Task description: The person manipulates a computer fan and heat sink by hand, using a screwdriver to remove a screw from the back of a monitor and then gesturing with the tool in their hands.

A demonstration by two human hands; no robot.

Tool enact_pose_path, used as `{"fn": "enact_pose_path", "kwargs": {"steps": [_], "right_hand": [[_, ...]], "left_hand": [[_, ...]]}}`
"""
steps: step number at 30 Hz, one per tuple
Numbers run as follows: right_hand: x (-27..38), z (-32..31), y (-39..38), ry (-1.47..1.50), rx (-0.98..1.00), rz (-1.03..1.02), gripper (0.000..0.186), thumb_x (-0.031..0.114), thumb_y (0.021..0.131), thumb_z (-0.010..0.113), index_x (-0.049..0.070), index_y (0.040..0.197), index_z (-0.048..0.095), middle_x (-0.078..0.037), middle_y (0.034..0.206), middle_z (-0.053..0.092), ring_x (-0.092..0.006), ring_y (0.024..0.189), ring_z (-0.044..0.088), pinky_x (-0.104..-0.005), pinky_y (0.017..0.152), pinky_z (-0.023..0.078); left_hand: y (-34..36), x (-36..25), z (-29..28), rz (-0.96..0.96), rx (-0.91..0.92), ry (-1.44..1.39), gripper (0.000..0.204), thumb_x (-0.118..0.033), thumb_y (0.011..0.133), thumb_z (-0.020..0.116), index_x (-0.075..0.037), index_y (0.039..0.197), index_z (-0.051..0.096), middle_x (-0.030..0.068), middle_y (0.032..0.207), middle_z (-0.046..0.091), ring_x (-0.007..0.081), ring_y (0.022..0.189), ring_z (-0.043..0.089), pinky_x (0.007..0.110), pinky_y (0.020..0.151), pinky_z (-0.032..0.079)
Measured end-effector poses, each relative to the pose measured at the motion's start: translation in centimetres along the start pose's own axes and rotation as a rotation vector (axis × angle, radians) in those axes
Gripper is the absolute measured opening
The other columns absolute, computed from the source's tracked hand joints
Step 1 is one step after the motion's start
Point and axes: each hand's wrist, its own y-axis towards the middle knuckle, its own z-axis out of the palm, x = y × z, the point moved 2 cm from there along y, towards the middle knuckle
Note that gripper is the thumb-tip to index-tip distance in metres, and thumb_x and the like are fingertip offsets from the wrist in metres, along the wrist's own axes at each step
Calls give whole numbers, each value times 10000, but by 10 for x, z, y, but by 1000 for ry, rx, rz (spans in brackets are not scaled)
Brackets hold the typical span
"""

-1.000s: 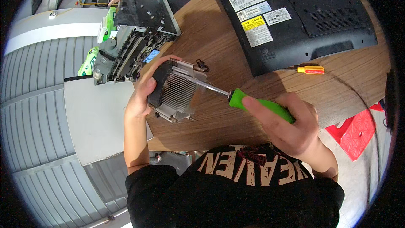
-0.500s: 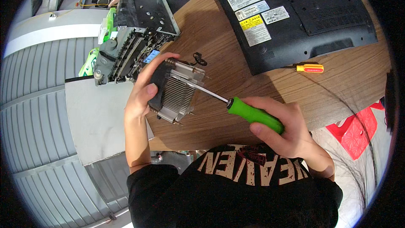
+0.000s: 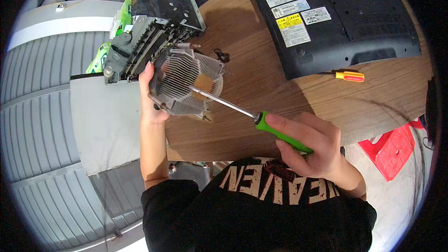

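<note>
Fingers of the right hand (image 3: 313,143) are wrapped around a green-handled, steel-shafted screwdriver (image 3: 238,108), its long axis slanted toward the upper left. Its tip is aimed at the copper-coloured centre (image 3: 204,85) of a round, silver, finned-metal heat sink (image 3: 179,75); contact cannot be confirmed. Left of frame centre, above the brown wood-grain desk (image 3: 247,140), the heat sink is gripped by the nearer left hand (image 3: 151,105), its fingers mostly hidden.

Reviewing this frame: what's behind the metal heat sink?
Past the edges of the heat sink, the left hand, a looped dark cable and the brown table show. Its body covers whatever lies directly behind, including part of that hand.
</note>
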Motion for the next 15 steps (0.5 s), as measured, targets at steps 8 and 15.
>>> {"fn": "enact_pose_path", "kwargs": {"steps": [8,15], "right_hand": [[17,-7,-2,-154,72,32,461,-25,707,665,26,1165,638,-90,688,597,-151,491,532,-254,435,423],[13,-13,-6,-125,17,97,461,-25,692,664,45,1147,654,-83,640,579,-132,487,537,-249,424,413]], "left_hand": [[6,5,-11,-132,187,-340,610,-575,862,459,-66,1169,596,92,1103,641,254,975,610,420,829,501],[3,10,-22,-167,144,-344,609,-596,812,510,-95,1144,611,90,1109,641,270,977,613,423,817,516]]}}
